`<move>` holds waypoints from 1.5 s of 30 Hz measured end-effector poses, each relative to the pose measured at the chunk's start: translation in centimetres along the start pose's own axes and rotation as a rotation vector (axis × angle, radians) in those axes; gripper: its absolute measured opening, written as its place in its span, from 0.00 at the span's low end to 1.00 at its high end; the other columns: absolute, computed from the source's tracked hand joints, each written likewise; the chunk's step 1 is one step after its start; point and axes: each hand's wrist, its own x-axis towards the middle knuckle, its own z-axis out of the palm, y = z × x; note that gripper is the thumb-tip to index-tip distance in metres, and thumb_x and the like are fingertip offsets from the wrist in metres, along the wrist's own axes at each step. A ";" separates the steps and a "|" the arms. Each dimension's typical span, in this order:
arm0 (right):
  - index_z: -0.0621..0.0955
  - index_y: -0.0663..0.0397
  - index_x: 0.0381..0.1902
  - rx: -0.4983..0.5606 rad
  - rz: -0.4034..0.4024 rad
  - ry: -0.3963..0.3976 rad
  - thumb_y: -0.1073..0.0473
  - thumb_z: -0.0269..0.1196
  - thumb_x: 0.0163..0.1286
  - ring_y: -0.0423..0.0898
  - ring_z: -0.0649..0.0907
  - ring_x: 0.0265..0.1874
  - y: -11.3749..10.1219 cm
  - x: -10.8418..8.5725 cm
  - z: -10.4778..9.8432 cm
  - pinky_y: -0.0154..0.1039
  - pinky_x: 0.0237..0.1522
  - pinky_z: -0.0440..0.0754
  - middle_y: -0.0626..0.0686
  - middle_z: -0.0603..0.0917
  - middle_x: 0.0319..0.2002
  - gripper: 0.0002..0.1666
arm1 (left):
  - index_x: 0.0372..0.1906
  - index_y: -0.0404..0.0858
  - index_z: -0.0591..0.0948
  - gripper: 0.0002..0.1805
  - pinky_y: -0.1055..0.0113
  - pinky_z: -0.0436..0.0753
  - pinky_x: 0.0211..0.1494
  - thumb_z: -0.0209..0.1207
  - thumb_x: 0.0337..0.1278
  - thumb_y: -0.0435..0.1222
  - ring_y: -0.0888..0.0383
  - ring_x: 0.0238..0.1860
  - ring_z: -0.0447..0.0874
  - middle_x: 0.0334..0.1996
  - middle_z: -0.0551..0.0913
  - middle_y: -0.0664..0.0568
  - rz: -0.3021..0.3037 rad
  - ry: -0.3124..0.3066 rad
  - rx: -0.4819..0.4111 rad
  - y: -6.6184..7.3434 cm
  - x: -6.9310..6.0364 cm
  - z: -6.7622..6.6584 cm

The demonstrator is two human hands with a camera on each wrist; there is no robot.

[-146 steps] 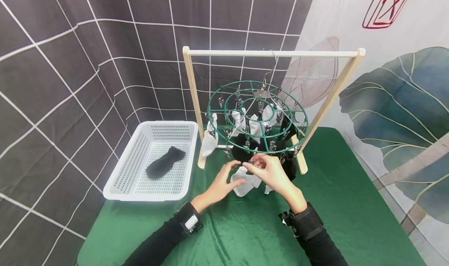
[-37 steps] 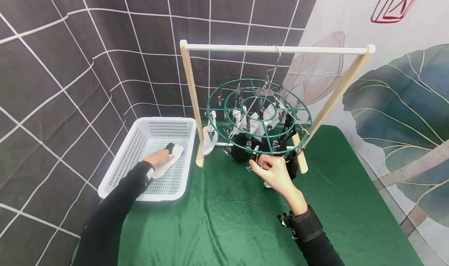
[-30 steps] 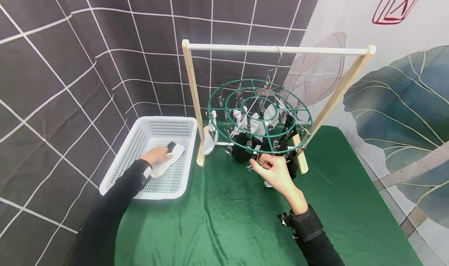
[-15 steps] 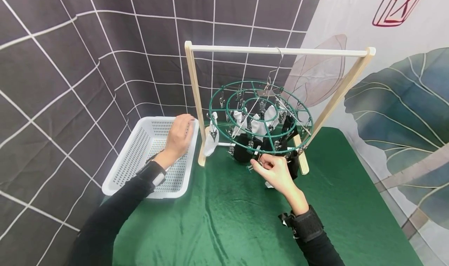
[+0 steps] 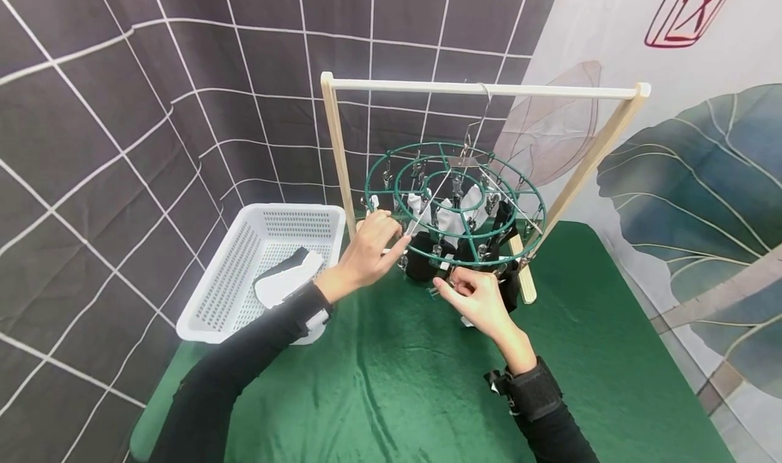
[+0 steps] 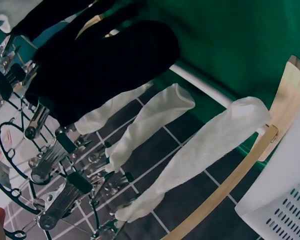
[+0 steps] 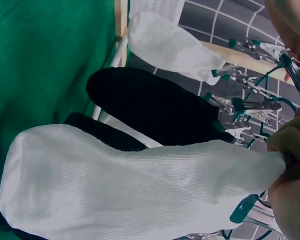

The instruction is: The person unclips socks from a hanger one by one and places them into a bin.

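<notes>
My left hand (image 5: 368,249) is at the left front of the green ring hanger (image 5: 464,265), thumb spread from loosely bent fingers. Nothing shows held in it. At the hanger's front rim my right hand (image 5: 473,297) pinches a clothes clip (image 7: 245,207). A white sock (image 7: 105,185) fills the right wrist view, its narrow end behind my right fingers; whether they grip it is hidden. Black socks (image 6: 115,65) and white socks (image 6: 205,150) hang from other clips. In the white basket (image 5: 208,300) a white sock (image 5: 287,278) partly covers a dark sock (image 5: 296,258).
A wooden frame with a white top bar (image 5: 427,85) carries the hanger by its hook. The basket stands left of the frame, on a green cloth (image 5: 391,395). Grey gridded fabric (image 5: 256,123) rises behind. Several clips dangle around the rings.
My left hand laid a white sock in the basket over the dark one, let go, then moved right to the hanger. My right hand has stayed at the front rim.
</notes>
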 end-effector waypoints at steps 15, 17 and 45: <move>0.78 0.64 0.39 -0.283 0.129 0.174 0.65 0.50 0.73 0.54 0.79 0.29 1.5 1.8 1.1 0.48 0.33 0.75 0.58 0.80 0.30 0.10 | 0.26 0.37 0.69 0.12 0.58 0.67 0.66 0.47 0.64 0.38 0.51 0.33 0.72 0.23 0.68 0.51 -0.017 0.012 0.021 -0.2 0.2 0.1; 0.76 0.69 0.49 -0.290 0.144 0.167 0.64 0.53 0.72 0.56 0.79 0.32 1.8 2.7 1.7 0.52 0.39 0.76 0.60 0.78 0.32 0.13 | 0.25 0.38 0.68 0.12 0.59 0.67 0.66 0.48 0.63 0.38 0.52 0.32 0.70 0.22 0.68 0.51 -0.027 0.021 0.025 -0.1 0.3 0.2; 0.83 0.58 0.34 -0.143 0.123 0.004 0.55 0.68 0.60 0.45 0.70 0.16 2.8 9.9 3.2 0.36 0.21 0.66 0.49 0.74 0.18 0.11 | 0.24 0.38 0.68 0.11 0.56 0.60 0.71 0.50 0.60 0.36 0.54 0.33 0.71 0.22 0.67 0.53 -0.114 0.092 -0.027 0.2 0.0 0.4</move>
